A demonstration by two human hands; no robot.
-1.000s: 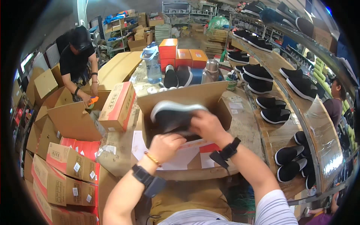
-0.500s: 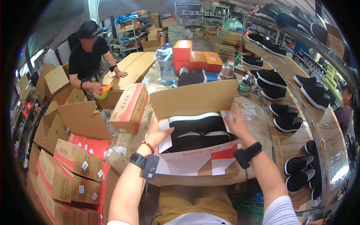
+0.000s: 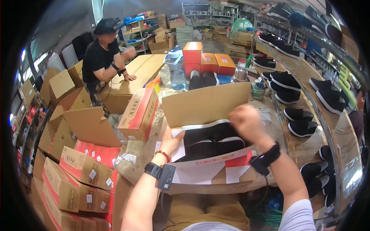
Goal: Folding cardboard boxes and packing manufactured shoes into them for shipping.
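An opened shoe box (image 3: 208, 96) stands on the table before me, its plain brown lid raised at the back. Black shoes (image 3: 212, 146) with white sole edges lie side by side in it. My left hand (image 3: 172, 139) grips the box's left end, the thumb over a white end flap (image 3: 178, 148). My right hand (image 3: 248, 121) is curled closed above the box's right end, by the lid's edge; whatever is inside its fingers is hidden. A white and red front flap (image 3: 200, 173) hangs down on my side.
Left of the box lies a closed brown and red box (image 3: 138, 113); stacked cartons (image 3: 83, 173) stand lower left. A water jug (image 3: 177, 69), orange boxes (image 3: 208, 61) and a pen cup (image 3: 258, 91) stand behind. Black shoes (image 3: 285, 82) line the right rack. A co-worker (image 3: 102, 57) stands at far left.
My right hand has left the right end flap, lifted and curled closed. My left hand keeps its hold. The co-worker has put down an orange thing and raised a hand. The view has shifted slightly.
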